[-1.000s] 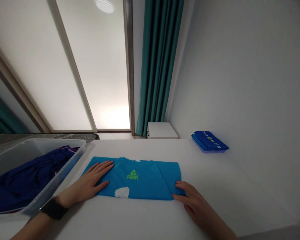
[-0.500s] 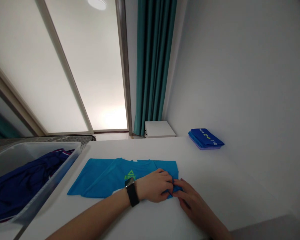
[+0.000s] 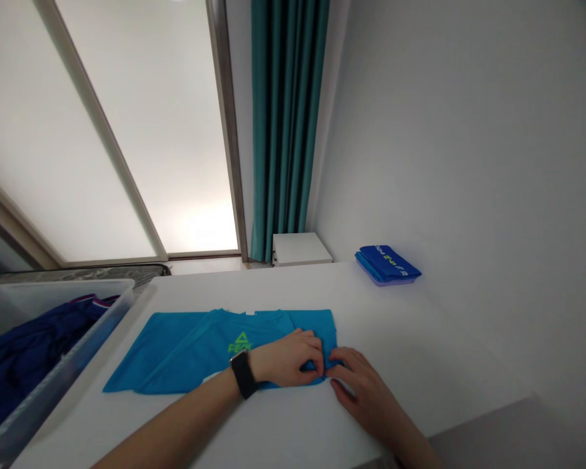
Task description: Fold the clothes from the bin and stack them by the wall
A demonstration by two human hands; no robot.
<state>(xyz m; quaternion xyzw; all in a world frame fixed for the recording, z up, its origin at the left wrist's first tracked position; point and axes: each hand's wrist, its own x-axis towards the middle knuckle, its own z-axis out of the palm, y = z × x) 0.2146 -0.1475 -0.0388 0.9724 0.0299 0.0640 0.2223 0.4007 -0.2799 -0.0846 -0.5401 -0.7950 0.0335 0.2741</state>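
A bright blue T-shirt with a yellow-green triangle logo lies folded into a wide strip on the white table. My left hand, a black watch on its wrist, rests across the shirt's right part with its fingers curled down onto the fabric. At the shirt's right end, my right hand has its thumb and index finger close together on the lower corner. The two hands' fingertips almost meet there, and the cloth between them is partly hidden.
A translucent plastic bin with dark blue clothing stands at the left. Folded blue garments are stacked at the table's back right, near the wall. Behind the table are a small white cabinet and a green curtain.
The whole view has shifted, so the scene sits further left. Both hands stay at the shirt's right end, and the right fingers have moved slightly along its edge.
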